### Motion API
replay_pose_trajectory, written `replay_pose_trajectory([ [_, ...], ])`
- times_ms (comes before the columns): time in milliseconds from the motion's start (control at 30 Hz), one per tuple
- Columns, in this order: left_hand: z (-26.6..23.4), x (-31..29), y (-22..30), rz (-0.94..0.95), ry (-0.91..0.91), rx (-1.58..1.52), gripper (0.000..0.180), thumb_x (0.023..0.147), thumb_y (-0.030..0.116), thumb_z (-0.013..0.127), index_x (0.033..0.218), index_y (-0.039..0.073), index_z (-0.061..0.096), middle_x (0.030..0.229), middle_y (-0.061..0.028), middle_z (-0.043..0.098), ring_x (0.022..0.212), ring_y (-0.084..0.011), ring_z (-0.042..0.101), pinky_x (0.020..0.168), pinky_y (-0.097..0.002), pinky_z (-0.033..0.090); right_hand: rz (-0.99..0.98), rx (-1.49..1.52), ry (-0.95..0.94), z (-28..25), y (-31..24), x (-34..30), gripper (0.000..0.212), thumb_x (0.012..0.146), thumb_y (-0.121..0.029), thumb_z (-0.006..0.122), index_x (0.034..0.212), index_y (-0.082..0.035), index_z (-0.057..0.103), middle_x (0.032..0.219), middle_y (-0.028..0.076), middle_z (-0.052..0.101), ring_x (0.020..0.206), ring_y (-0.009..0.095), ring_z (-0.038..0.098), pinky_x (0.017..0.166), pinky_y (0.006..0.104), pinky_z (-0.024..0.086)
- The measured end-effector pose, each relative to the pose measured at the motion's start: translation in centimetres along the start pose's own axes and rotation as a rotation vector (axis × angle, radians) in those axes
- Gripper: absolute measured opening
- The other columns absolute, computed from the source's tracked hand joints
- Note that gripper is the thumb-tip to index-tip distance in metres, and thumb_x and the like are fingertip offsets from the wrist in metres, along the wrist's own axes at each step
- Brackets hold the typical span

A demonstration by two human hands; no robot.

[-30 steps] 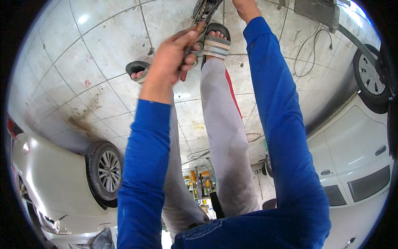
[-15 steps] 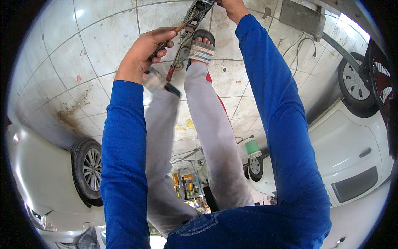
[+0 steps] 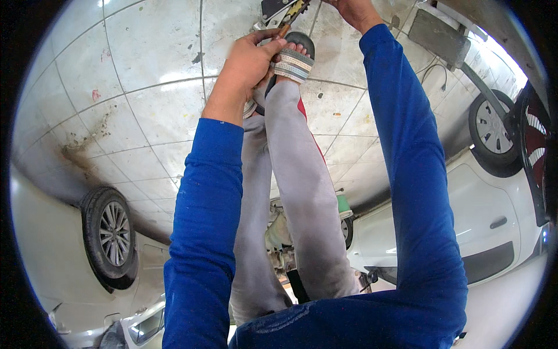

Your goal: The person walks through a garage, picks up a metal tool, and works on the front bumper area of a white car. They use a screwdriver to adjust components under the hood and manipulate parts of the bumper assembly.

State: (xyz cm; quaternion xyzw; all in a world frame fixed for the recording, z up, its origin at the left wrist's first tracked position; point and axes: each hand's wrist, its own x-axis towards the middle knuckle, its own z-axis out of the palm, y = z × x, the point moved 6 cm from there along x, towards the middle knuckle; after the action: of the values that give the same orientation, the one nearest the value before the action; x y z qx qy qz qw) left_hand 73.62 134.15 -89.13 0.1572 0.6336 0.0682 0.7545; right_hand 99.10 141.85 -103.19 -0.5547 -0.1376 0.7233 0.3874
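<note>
My left hand (image 3: pixel 251 63) is closed around the brown handle (image 3: pixel 283 31) of a slim tool, just left of my right sandal (image 3: pixel 293 63). Beyond the handle, a black metal part (image 3: pixel 273 8) and a yellowish piece (image 3: pixel 296 10) show at the top edge, both cut off. My right hand (image 3: pixel 353 13) is up at the same edge, to the right of these parts. Its fingers look curled, but the frame cuts them off, so what they hold is hidden. My left foot is mostly covered by my left hand.
A white car with a wheel (image 3: pixel 108 235) stands at the left, another with a wheel (image 3: pixel 494 132) at the right. A grey block (image 3: pixel 439 36) with a metal bar lies at upper right, near a black cable (image 3: pixel 433 75). Behind my legs is a green bucket (image 3: pixel 344 205).
My left hand has moved right and closer to my right foot, still gripping the brown handle. My right hand has shifted right. My left leg has come in beside the right one.
</note>
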Motion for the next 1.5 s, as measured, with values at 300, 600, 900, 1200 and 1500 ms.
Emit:
replay_pose_trajectory([
  [300,-4.4,1.4,3.0,0.091,-0.150,0.333,0.044,0.094,0.035,0.071,0.131,0.012,0.067,0.085,0.0022,0.059,0.049,-0.0020,0.039,0.039,-0.0186,0.024,-0.183,-0.427,0.260,0.6,-1.5,-1.3,0.058,0.095,-0.046,0.066,0.135,-0.004,0.058,0.113,0.005,0.068,0.099,0.017,0.063,0.076,0.0328,0.050],
  [600,-3.2,-0.8,4.0,0.041,-0.192,0.358,0.041,0.094,0.035,0.069,0.130,0.014,0.068,0.086,0.0019,0.064,0.052,-0.0007,0.045,0.039,-0.0171,0.027,-0.493,-0.962,0.620,2.4,-4.1,-3.0,0.055,0.091,-0.042,0.071,0.108,0.010,0.068,0.093,0.027,0.071,0.091,0.039,0.068,0.082,0.0423,0.051],
  [900,-6.7,1.6,6.4,0.048,-0.276,0.509,0.047,0.093,0.040,0.070,0.131,0.013,0.066,0.086,0.0013,0.066,0.052,0.0007,0.048,0.036,-0.0152,0.031,-0.499,-1.071,0.783,2.5,-3.8,-2.3,0.056,0.087,-0.044,0.075,0.108,0.008,0.069,0.095,0.027,0.071,0.095,0.042,0.068,0.085,0.0449,0.052],
  [1200,-4.3,-1.0,4.1,0.103,-0.119,0.407,0.041,0.092,0.031,0.070,0.129,0.013,0.068,0.080,0.0004,0.065,0.050,-0.0028,0.044,0.040,-0.0205,0.030,-0.168,-1.089,0.542,2.7,-4.5,-0.9,0.053,0.088,-0.046,0.073,0.094,0.006,0.072,0.080,0.020,0.072,0.072,0.033,0.069,0.073,0.0409,0.053],
  [1500,-5.8,-0.2,6.1,0.043,-0.259,0.430,0.044,0.093,0.032,0.069,0.133,0.015,0.067,0.077,0.0004,0.063,0.044,-0.0027,0.040,0.035,-0.0210,0.026,0.066,-0.731,0.422,0.9,-3.4,-0.3,0.039,0.088,-0.036,0.078,0.079,0.000,0.068,0.070,0.008,0.064,0.059,0.019,0.061,0.054,0.0341,0.051],
])
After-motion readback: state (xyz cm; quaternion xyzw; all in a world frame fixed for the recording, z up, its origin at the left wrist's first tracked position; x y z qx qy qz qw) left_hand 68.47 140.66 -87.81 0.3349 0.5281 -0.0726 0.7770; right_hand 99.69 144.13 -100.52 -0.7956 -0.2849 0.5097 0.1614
